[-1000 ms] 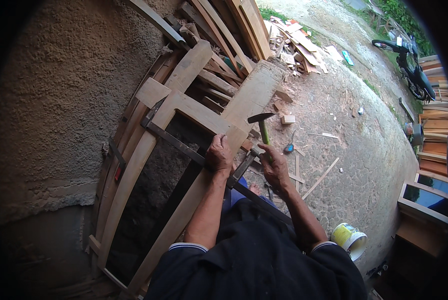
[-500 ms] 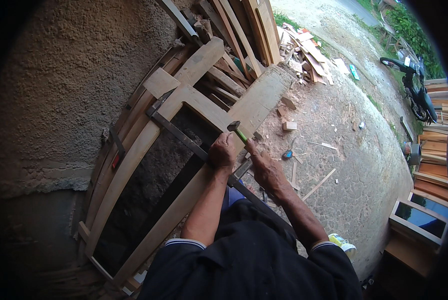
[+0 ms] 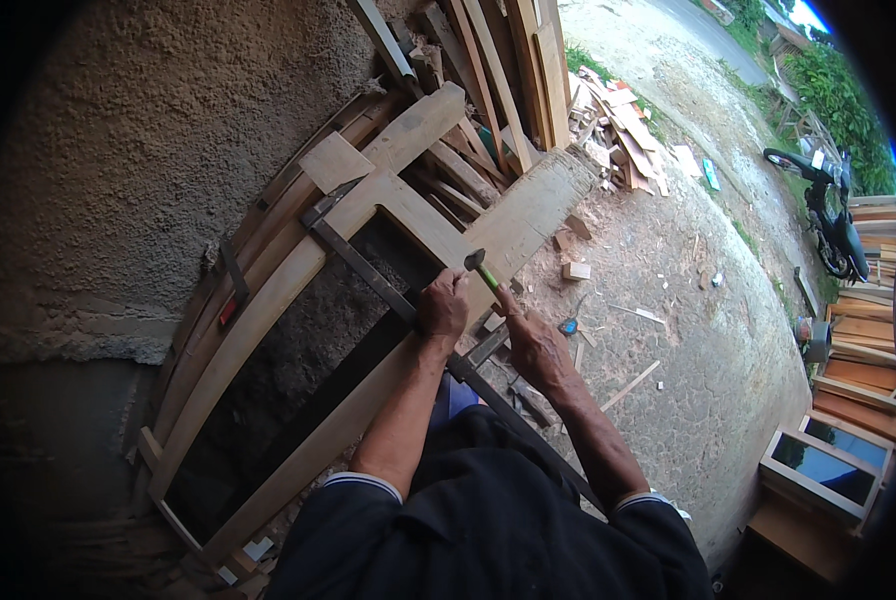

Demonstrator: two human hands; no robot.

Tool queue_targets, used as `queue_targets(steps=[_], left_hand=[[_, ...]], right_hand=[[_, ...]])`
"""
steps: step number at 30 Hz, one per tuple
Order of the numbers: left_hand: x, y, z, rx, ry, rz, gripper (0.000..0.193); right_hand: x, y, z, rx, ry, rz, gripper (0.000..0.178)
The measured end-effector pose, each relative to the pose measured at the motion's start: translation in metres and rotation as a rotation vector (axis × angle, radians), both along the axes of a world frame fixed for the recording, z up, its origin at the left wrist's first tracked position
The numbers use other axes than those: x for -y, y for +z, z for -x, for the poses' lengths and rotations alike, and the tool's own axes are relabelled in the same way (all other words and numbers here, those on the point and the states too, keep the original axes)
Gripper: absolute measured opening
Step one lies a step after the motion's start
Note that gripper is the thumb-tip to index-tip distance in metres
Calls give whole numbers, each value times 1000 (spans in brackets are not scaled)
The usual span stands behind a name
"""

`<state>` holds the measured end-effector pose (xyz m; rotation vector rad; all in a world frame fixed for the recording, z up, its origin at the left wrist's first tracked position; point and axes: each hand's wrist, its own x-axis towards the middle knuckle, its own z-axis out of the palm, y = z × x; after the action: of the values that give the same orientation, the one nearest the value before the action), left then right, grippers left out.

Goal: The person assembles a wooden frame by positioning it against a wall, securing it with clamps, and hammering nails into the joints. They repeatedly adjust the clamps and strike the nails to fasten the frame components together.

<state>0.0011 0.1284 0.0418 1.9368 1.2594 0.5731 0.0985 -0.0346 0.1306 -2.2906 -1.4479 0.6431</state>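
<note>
My right hand is closed round the green handle of a hammer. The hammer's dark head is over the corner of a pale wooden frame, close to my left hand. My left hand is closed, fingers and thumb pressed together at the frame's near rail; anything between the fingertips is too small to make out. A dark metal bar clamp lies across the frame, passing under my left hand and on toward my body. One wide board extends from the frame's corner, away from me.
A rough wall rises at left, with planks leaning at its far end. Scrap wood is heaped at the back. A blue tape measure, wood blocks and shavings lie on the concrete floor. Far right are a motorcycle and stacked timber.
My view has turned slightly, so the surroundings appear shifted. Both hands stay at the frame's corner, the hammer still held near the left fingers with only a small shift.
</note>
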Motion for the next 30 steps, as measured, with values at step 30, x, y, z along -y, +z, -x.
queue_targets(steps=[30], left_hand=[[-123,-19,-72,-41,-311,-638,12]], right_hand=[[-4,-4,14,41,0,-226,77]])
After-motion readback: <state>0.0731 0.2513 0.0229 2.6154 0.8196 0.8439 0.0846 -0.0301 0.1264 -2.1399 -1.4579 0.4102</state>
